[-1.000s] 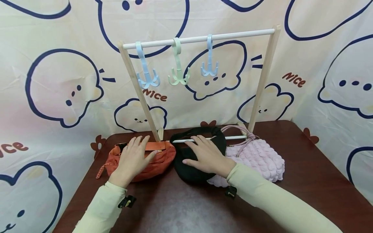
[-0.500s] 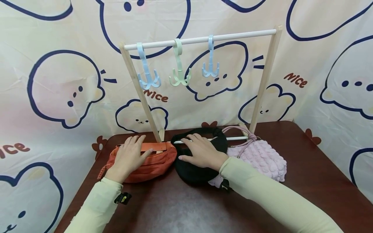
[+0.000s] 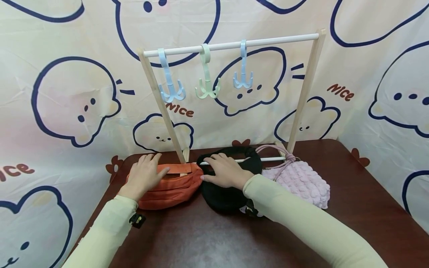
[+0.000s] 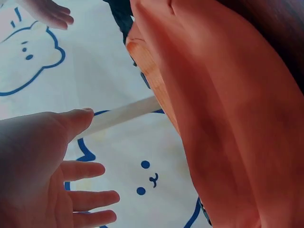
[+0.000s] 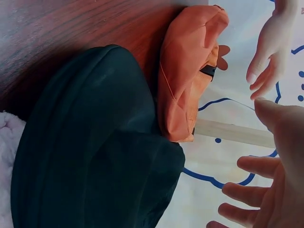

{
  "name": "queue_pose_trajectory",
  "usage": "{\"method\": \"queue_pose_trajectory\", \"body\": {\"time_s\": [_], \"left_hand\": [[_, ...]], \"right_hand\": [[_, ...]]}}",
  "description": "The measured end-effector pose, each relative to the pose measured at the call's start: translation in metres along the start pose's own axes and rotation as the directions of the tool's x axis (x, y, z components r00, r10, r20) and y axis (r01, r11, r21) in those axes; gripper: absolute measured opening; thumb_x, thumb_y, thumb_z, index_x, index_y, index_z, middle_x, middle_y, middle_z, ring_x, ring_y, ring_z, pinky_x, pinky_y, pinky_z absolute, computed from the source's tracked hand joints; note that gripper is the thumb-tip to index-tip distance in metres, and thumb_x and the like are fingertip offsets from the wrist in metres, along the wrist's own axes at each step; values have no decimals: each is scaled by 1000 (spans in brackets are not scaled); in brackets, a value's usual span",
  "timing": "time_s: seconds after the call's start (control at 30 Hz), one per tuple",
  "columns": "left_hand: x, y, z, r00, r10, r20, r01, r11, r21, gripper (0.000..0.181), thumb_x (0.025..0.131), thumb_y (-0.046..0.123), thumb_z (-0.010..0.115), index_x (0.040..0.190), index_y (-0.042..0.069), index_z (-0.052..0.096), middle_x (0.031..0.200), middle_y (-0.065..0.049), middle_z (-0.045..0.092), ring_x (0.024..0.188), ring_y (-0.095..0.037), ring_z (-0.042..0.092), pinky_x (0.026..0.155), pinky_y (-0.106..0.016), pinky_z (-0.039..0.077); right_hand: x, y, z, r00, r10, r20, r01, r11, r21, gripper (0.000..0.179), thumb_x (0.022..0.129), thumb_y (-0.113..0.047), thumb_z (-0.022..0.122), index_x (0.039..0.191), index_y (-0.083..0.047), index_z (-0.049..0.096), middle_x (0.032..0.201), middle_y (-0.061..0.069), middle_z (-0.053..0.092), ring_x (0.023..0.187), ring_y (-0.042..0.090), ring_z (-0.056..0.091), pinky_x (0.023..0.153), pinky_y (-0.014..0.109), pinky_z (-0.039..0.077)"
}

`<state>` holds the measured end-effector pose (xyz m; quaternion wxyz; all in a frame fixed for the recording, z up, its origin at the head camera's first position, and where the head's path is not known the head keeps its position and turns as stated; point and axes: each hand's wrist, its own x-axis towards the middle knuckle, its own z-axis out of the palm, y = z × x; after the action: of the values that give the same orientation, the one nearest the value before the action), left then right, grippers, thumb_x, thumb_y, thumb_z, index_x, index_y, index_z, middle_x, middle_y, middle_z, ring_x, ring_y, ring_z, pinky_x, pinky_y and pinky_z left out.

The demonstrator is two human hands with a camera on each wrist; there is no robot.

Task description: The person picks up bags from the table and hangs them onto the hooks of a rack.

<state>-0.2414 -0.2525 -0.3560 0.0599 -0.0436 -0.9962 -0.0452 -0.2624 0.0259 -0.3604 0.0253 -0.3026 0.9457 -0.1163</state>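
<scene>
An orange waist bag (image 3: 171, 192) lies at the left of the row on the table. Over its left end hovers my left hand (image 3: 142, 176), fingers extended; the left wrist view shows a gap between this hand (image 4: 38, 156) and the orange fabric. Beside it sits a black shoulder bag (image 3: 219, 201), its strap looped up at the back. My right hand (image 3: 228, 171) is above that bag, and in the right wrist view its spread fingers (image 5: 242, 192) hold nothing. To the right, a pink puffy bag (image 3: 303, 182) with a knotted cord handle is partly hidden by my right sleeve.
Behind the bags stands a wooden rack with a white top rail (image 3: 264, 41). Two blue hooks and a green hook (image 3: 206, 74) hang from it. The brown table (image 3: 187, 238) backs onto a cartoon-print cloth (image 3: 234, 130).
Both hands have drifted left, the right one further across the black bag and the left one toward the orange bag's outer end. The bags and hooks stay in place.
</scene>
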Motion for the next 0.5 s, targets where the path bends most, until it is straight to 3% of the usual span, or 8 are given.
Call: {"method": "queue_pose_trajectory", "body": {"time_s": [0.5], "left_hand": [[19, -22, -2, 996, -19, 87, 18, 1000, 11, 69, 102, 42, 56, 149, -6, 42, 146, -34, 47, 134, -53, 43, 105, -68, 40]], "right_hand": [[23, -7, 6, 996, 57, 64, -57, 998, 4, 67, 99, -55, 55, 154, -18, 43, 156, 7, 47, 143, 30, 43, 113, 49, 41]]}}
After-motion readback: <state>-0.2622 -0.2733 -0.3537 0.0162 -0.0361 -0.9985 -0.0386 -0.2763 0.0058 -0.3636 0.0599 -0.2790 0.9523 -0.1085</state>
